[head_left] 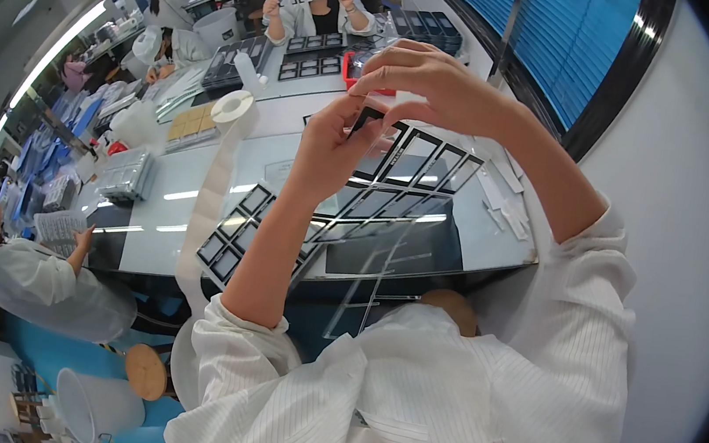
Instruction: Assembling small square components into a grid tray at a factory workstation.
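Observation:
Up in front of me, my left hand (328, 152) pinches the upper corner of a clear sheet with black-framed rectangular panels (415, 160). My right hand (429, 85) arches over the same corner from the right, its fingertips close against those of the left. Its fingers are bent together, but what lies between them is too small to make out. The sheet hangs tilted above the table, and clear film (353, 301) shows below it. Left of my left forearm is more black-framed grid (233, 233); the forearm hides whether it belongs to the held sheet.
A paper roll (232, 106) stands on the table (153, 237), its pale strip (209, 195) trailing over the front edge. Across it, a person (309, 12) holds up a similar sheet, near a red tray (351, 71). Another person (55, 282) stands left. White scraps (498, 204) lie at right.

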A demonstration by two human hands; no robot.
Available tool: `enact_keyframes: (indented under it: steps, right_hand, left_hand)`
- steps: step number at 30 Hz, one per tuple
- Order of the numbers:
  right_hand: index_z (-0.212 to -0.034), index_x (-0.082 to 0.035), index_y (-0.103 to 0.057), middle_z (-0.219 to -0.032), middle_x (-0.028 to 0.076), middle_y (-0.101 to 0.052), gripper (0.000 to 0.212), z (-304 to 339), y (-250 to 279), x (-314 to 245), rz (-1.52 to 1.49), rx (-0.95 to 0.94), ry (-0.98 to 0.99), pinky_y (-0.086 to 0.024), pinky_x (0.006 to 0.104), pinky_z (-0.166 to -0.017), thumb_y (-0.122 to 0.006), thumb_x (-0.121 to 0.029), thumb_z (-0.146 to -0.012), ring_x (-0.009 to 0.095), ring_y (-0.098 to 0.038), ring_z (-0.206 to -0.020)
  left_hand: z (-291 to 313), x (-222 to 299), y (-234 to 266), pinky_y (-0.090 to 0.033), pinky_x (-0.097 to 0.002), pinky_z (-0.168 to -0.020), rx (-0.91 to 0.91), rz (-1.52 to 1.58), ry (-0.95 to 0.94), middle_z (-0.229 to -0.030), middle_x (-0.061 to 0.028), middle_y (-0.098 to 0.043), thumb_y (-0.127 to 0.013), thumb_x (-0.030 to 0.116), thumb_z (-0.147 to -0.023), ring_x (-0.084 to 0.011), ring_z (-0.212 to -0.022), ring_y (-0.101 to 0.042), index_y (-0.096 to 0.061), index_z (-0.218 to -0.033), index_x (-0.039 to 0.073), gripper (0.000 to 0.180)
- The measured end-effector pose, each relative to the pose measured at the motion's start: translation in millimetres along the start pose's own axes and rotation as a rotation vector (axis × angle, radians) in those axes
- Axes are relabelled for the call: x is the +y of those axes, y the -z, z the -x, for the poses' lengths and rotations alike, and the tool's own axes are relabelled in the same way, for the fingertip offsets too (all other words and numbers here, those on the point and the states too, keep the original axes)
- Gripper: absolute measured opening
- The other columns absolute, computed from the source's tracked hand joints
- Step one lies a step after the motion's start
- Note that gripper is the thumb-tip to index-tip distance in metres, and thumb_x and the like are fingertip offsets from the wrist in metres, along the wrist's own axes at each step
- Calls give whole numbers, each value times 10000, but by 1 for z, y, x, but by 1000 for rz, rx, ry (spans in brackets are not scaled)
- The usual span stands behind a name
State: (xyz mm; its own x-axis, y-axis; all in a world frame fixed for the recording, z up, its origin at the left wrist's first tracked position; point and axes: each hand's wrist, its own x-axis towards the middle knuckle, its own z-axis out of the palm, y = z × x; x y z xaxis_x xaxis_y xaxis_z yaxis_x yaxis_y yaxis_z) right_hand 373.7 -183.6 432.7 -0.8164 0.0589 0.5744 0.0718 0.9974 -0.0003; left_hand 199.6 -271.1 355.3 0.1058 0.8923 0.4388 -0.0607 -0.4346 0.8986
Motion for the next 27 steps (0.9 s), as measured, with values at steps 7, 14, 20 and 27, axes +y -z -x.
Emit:
enact_keyframes:
  steps: [7, 14, 20, 27]
  right_hand:
    - [-1050, -163, -659, -1024, -17, -609, 441, -12, 1, -9, 109, -40, 183, -474, 336, -902, -787, -230, -633, 183, -563, -1005]
    - [-1009, -116, -629, -919, 5, -629, 331, -14, 1, -10, 24, -130, 178, -507, 326, -785, -776, -160, -717, 174, -588, -928]
    - [-889, -67, -660, -859, 13, -644, 124, -16, 7, 15, -246, -292, -39, -492, 306, -733, -731, -118, -801, 156, -579, -853]
    - [-827, -54, -626, -797, 33, -618, 126, -16, 1, -5, -155, -249, 72, -463, 361, -772, -708, -147, -801, 215, -573, -844]
  left_hand:
    - [2, 7, 14, -562, -204, -666, 39, 46, 113, -961, -89, -673, -530, -24, -928, -135, -805, -679, -546, -1246, -12, 319]
    - [3, 10, 29, -566, -222, -666, 64, 124, 158, -953, -92, -683, -538, -20, -924, -139, -799, -686, -605, -1096, 2, 186]
    - [-3, 19, 31, -528, -191, -640, 53, -23, 37, -894, -50, -679, -539, -16, -918, -101, -796, -671, -631, -1042, 25, 160]
    - [-2, 32, 46, -520, -199, -654, 226, -317, 52, -912, -69, -688, -545, -15, -911, -102, -802, -675, -632, -1020, 19, 143]
